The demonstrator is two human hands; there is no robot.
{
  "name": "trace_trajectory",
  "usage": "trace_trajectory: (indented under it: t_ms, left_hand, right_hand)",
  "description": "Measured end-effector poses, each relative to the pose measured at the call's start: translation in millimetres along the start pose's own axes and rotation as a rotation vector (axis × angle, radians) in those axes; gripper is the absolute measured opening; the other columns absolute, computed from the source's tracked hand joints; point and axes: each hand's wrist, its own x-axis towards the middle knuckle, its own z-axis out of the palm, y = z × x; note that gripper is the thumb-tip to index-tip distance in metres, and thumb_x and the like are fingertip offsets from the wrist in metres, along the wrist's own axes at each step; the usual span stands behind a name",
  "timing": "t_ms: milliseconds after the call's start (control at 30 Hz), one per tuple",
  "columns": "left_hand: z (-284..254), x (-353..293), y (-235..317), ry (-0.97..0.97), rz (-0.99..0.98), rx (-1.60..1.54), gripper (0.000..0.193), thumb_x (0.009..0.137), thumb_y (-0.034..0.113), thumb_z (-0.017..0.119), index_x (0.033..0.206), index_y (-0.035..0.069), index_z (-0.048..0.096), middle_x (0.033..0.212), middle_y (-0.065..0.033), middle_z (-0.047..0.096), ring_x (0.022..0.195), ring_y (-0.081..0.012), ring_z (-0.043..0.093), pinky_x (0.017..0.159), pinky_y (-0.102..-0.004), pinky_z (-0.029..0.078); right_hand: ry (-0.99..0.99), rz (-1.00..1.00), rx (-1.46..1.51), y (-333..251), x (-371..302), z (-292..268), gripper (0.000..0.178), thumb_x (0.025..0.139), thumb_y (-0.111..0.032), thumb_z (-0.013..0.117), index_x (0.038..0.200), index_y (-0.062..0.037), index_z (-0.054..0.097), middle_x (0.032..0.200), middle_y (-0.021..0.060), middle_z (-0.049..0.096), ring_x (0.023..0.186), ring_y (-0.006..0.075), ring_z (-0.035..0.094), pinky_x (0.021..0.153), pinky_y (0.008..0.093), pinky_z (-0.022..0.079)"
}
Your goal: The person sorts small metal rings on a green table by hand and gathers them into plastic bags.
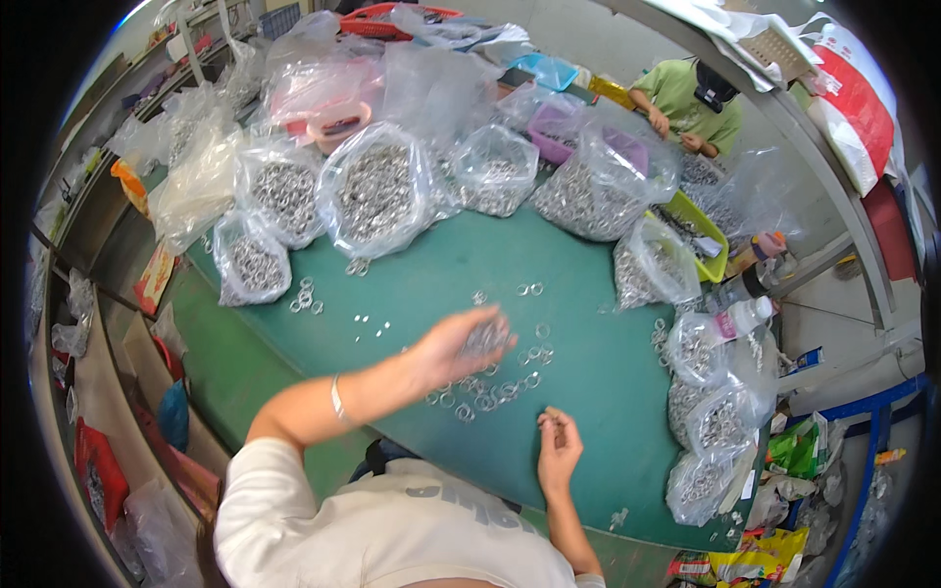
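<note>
My left hand, with a white band on its forearm, is over the middle of the green table, cupped around a handful of silvery metal rings. Motion smears its fingers. Beneath and beside it lies a loose spread of metal rings. My right hand rests near the table's front edge, right of those rings. Its fingers are curled together, and whatever is inside them is too small to make out.
Clear plastic bags of metal rings line the far side of the green table. More bags stand along the right, near a bottle and a lime basket. A co-worker in green sits at far right.
</note>
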Motion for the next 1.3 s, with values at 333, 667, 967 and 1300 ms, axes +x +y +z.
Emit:
trace_trajectory:
  t_ms: [333, 667, 967, 1300]
  left_hand:
    - [245.7, 263.6, 171.8, -0.107, 1.044, 1.653, 0.043, 0.09, 0.041, 0.053, 0.089, 0.001, 0.068, 0.092, -0.0158, 0.068, 0.08, -0.0293, 0.065, 0.075, -0.0388, 0.053]
    - [182.0, 179.4, 109.6, -0.311, 1.505, 1.364, 0.021, 0.09, 0.015, 0.055, 0.094, -0.002, 0.066, 0.088, -0.0149, 0.068, 0.081, -0.0239, 0.066, 0.075, -0.0334, 0.05]
    - [-43.5, 68.3, 23.5, 0.145, 0.9, 1.776, 0.038, 0.086, -0.002, 0.052, 0.124, 0.0, 0.05, 0.125, -0.0231, 0.052, 0.119, -0.0395, 0.048, 0.102, -0.0404, 0.039]
    - [-37.5, 64.2, -10.0, -0.211, 0.63, 1.368, 0.058, 0.08, -0.017, 0.04, 0.135, 0.002, 0.039, 0.134, -0.0192, 0.045, 0.124, -0.0348, 0.046, 0.103, -0.0395, 0.04]
  right_hand:
    - [-0.023, -0.13, -0.218, -18.3, 2.0, 1.1, 0.01, 0.082, 0.004, 0.06, 0.091, 0.003, 0.064, 0.09, 0.0091, 0.065, 0.08, 0.0128, 0.057, 0.073, 0.0245, 0.045]
    - [-0.259, -0.166, -0.32, -31.7, 79.7, -33.0, 0.021, 0.082, 0.004, 0.059, 0.102, 0.002, 0.061, 0.107, 0.0112, 0.063, 0.102, 0.0214, 0.057, 0.089, 0.0298, 0.042]
    - [-0.567, -0.522, -0.514, -13.0, 224.9, 47.4, 0.035, 0.093, -0.021, 0.05, 0.124, -0.0054, 0.055, 0.132, 0.0118, 0.052, 0.132, 0.0316, 0.038, 0.11, 0.0435, 0.025]
    - [-0.649, -0.33, -0.251, -24.3, 173.5, 18.8, 0.03, 0.089, -0.018, 0.057, 0.114, -0.0026, 0.062, 0.125, 0.0115, 0.058, 0.13, 0.0311, 0.042, 0.107, 0.0454, 0.032]
